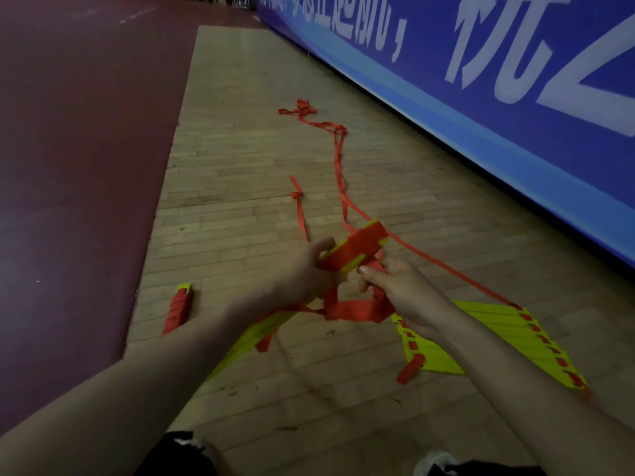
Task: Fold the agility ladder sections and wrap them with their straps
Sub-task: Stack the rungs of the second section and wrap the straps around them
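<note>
One slat bundle (357, 249), clasped by left grip (305, 269); one red strap (350, 309), pinched by right grip (398, 286); one wrapped bundle (178, 312) left of both; one flat ladder section (439, 360) under right grip.

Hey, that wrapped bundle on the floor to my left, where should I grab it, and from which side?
Around its strap-wrapped middle, from above, I'd say. The bundle lies flat on the floor, long and narrow, so fingers close easily across its short width. Your left hand is nearer, but it holds the stack while the right hand holds the strap.
</note>
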`<state>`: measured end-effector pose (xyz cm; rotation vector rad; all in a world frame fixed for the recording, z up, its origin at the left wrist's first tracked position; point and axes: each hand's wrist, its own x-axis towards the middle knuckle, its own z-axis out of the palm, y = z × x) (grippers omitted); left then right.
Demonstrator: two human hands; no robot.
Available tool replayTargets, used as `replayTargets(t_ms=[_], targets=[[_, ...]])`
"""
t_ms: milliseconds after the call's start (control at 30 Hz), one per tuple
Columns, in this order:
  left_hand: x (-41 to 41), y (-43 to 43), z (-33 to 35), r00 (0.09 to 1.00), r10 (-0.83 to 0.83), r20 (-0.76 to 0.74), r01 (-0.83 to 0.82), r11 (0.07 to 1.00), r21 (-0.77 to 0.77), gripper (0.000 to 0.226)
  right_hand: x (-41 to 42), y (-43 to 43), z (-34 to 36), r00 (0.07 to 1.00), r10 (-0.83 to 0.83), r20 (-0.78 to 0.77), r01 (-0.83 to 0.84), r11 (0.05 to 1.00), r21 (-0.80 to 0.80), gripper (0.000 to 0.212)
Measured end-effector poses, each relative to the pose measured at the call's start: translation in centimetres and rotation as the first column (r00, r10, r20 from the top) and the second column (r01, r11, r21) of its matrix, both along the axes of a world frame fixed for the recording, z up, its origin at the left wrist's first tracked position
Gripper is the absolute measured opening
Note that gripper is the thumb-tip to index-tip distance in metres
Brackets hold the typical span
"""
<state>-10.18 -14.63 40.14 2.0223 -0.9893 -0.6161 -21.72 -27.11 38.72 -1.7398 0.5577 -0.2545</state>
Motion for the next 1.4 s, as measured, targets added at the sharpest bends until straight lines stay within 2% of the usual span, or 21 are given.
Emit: replayTargets(t_ms=[67, 100, 167, 267, 367, 400, 467, 567, 633, 733, 800, 833, 867, 933, 1067, 1200, 1233, 1300, 1400], targets=[[-0.6, -0.1, -0.6, 0.934, -0.025, 0.357, -0.019, 0.993, 0.117, 0.045, 0.2, 0.0, -0.3, 0.999, -0.030, -0.030, 0.026, 0.992, -0.120, 0.030], [-0.8, -0.2, -0.7, 0.862, -0.029, 0.506, -0.048, 0.989, 0.138, 0.043, 0.4, 0.0, -0.3, 0.999, -0.035, -0.038, 0.030, 0.993, -0.117, 0.029], [-1.2, -0.2, -1.0, 0.703, -0.030, 0.710, -0.085, 0.988, 0.126, 0.038, 0.7, 0.2, -0.1, 0.998, -0.052, -0.024, 0.052, 0.999, 0.000, 0.026], [-1.6, -0.3, -1.2, 0.572, -0.041, 0.819, -0.069, 0.993, 0.098, 0.040, 0.8, 0.5, 0.7, 0.996, -0.091, -0.005, 0.091, 0.987, 0.134, 0.022], [-1.7, -0.3, -1.7, 0.504, -0.065, 0.861, -0.039, 0.994, 0.098, 0.043, 0.8, 0.5, 1.2, 0.982, -0.185, 0.040, 0.168, 0.948, 0.269, 0.028], [-1.6, -0.4, -1.9, 0.488, -0.073, 0.870, -0.035, 0.994, 0.103, 0.045, 0.8, 0.6, 1.2, 0.976, -0.213, 0.051, 0.189, 0.938, 0.291, 0.030], [-1.6, -0.5, -2.3, 0.475, -0.081, 0.876, -0.023, 0.994, 0.104, 0.047, 0.9, 0.6, 0.8, 0.968, -0.247, 0.044, 0.233, 0.949, 0.213, 0.030], [-1.6, -0.7, -2.7, 0.544, -0.057, 0.837, -0.015, 0.997, 0.078, 0.045, 1.1, 0.9, 0.4, 0.959, -0.279, 0.045, 0.268, 0.950, 0.159, 0.028], [-1.0, -0.8, -3.2, 0.644, -0.033, 0.764, 0.010, 0.999, 0.035, 0.042, 1.2, 1.1, 0.4, 0.958, -0.277, 0.075, 0.259, 0.947, 0.191, 0.032], [-0.5, -0.8, -3.6, 0.867, -0.079, 0.492, 0.095, 0.995, -0.008, 0.047, 1.2, 0.9, 0.4, 0.950, -0.282, 0.136, 0.251, 0.945, 0.210, 0.037], [0.1, -0.3, -3.3, 0.957, -0.153, 0.248, 0.136, 0.987, 0.086, 0.054, 1.0, 0.2, 0.4, 0.941, -0.301, 0.154, 0.267, 0.941, 0.207, 0.041], [0.6, 0.1, -3.2, 0.974, -0.186, 0.131, 0.169, 0.977, 0.126, 0.056, 0.8, -0.3, 0.5, 0.935, -0.316, 0.159, 0.281, 0.937, 0.206, 0.048], [1.3, 0.6, -3.3, 0.977, -0.207, 0.050, 0.197, 0.968, 0.158, 0.057, 0.6, -0.9, 0.7, 0.929, -0.331, 0.166, 0.295, 0.932, 0.210, 0.054], [2.7, 1.7, -3.8, 0.974, -0.225, -0.003, 0.221, 0.954, 0.201, 0.066, 0.2, -2.0, 1.0, 0.913, -0.363, 0.185, 0.313, 0.916, 0.252, 0.057], [3.6, 3.1, -5.2, 0.970, -0.241, -0.009, 0.231, 0.917, 0.326, 0.080, 0.1, -4.1, 0.8, 0.905, -0.400, 0.147, 0.342, 0.888, 0.308, 0.039], [3.5, 3.0, -6.1, 0.943, -0.319, 0.097, 0.232, 0.837, 0.496, 0.080, 0.1, -4.5, 0.7, 0.934, -0.350, 0.068, 0.331, 0.923, 0.198, 0.051], [3.4, 2.8, -6.1, 0.934, -0.340, 0.106, 0.240, 0.822, 0.516, 0.078, 0.2, -4.4, 0.9, 0.934, -0.353, 0.048, 0.342, 0.926, 0.163, 0.046], [3.1, 2.3, -6.2, 0.931, -0.358, 0.075, 0.264, 0.799, 0.540, 0.074, 0.3, -4.4, 1.2, 0.927, -0.374, 0.031, 0.368, 0.922, 0.118, 0.030], [2.9, 2.1, -6.9, 0.922, -0.387, 0.015, 0.298, 0.734, 0.610, 0.068, 0.3, -4.8, 1.3, 0.910, -0.414, 0.008, 0.413, 0.908, 0.066, 0.033]])
